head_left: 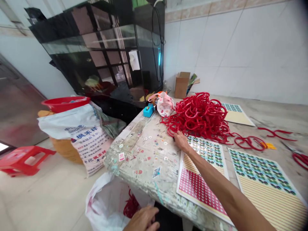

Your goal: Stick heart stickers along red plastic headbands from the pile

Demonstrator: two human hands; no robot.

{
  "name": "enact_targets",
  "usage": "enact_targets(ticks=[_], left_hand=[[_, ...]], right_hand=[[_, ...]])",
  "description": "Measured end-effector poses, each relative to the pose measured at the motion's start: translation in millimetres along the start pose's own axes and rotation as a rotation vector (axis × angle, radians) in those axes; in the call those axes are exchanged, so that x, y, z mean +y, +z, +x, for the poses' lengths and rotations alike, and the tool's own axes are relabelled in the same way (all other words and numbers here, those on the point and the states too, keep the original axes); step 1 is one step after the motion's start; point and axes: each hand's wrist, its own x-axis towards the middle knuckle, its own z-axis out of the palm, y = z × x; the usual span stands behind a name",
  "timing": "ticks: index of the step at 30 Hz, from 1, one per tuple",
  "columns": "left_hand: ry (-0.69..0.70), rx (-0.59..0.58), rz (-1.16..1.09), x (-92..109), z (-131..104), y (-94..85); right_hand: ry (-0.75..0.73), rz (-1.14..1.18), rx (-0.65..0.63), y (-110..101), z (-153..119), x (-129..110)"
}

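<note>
A large tangled heap of red cord loops (199, 115) lies on the worn table (134, 144). My right hand (182, 142) reaches to the heap's front left edge, its fingers curled against the lowest loops. What its fingertips hold, if anything, is hidden. Under my right forearm lies a sticker sheet (201, 183) with green-blue and pink prints. Low in the view, my left hand (144, 219) hovers at the white plastic bag (103, 199), fingers apart and nothing visible in them. Some red cord loops (131, 203) show inside that bag.
Right of my arm are another sticker sheet (267, 179), loose red loops (250, 142) and red-handled scissors (299, 157). Behind stand a blue tape dispenser (148, 110), a pink-white bag (165, 104) and a cardboard box (181, 85). Left are a printed sack (84, 138) and red stool (26, 158).
</note>
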Motion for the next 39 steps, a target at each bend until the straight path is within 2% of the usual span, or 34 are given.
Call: enact_targets(ticks=[1,2,3,6,8,11,14,18,21,24,26,28,31,33,35,36,37,38,39], left_hand=[[0.022,0.045,-0.036,11.7,6.5,-5.9],[0.063,0.000,-0.062,22.5,14.7,-11.9],[0.081,0.021,-0.115,32.2,24.4,-17.8],[0.038,0.134,-0.393,53.0,60.9,-30.8],[0.007,0.226,-0.543,62.2,87.4,-32.6],[-0.013,0.314,-0.772,75.8,122.1,-26.0],[-0.022,0.360,-0.888,89.6,147.1,-16.2],[-0.039,0.395,-0.937,96.4,167.0,-6.9],[-0.053,0.404,-0.969,95.8,170.7,-0.5],[-0.050,0.389,-1.010,103.0,168.6,3.9],[0.002,0.370,-1.082,112.9,169.9,3.0],[0.093,0.325,-1.164,121.7,176.9,-0.7],[0.070,0.339,-1.235,123.2,192.5,-6.5],[0.024,0.359,-1.264,116.2,197.8,-7.9],[-0.012,0.387,-1.292,106.2,195.3,-6.9],[-0.029,0.398,-1.304,101.1,191.7,-5.8],[-0.046,0.406,-1.313,96.2,187.0,-4.3],[-0.063,0.409,-1.320,92.0,181.9,-2.7],[-0.079,0.409,-1.325,88.4,176.9,-1.1]], right_hand=[[0.005,0.070,-0.003,-1.7,-5.0,1.5],[0.010,0.147,-0.008,-4.8,-10.9,3.0],[0.016,0.232,-0.018,-9.1,-17.8,4.8],[0.044,0.517,-0.059,-24.6,-42.8,11.8],[0.066,0.710,-0.073,-34.3,-60.3,17.2],[0.085,0.964,-0.062,-44.4,-81.4,22.2],[0.102,1.149,-0.084,-47.5,-93.9,21.7],[0.133,1.292,-0.128,-44.0,-100.3,20.1],[0.157,1.330,-0.142,-42.5,-104.1,22.2],[0.189,1.299,-0.198,-45.2,-112.1,22.7],[0.216,1.244,-0.264,-48.1,-117.8,20.4],[0.245,1.175,-0.329,-51.5,-120.9,17.0],[0.281,1.088,-0.387,-59.8,-124.5,12.4],[0.269,0.982,-0.309,-68.2,-135.7,9.0],[0.204,0.728,-0.078,-75.0,-161.9,4.6],[0.146,0.528,0.082,-75.6,-181.2,2.4],[0.104,0.378,0.165,-73.4,-203.8,0.7],[0.049,0.282,0.139,-67.8,-228.7,-0.1],[-0.025,0.212,0.058,-58.9,-254.2,0.6]])
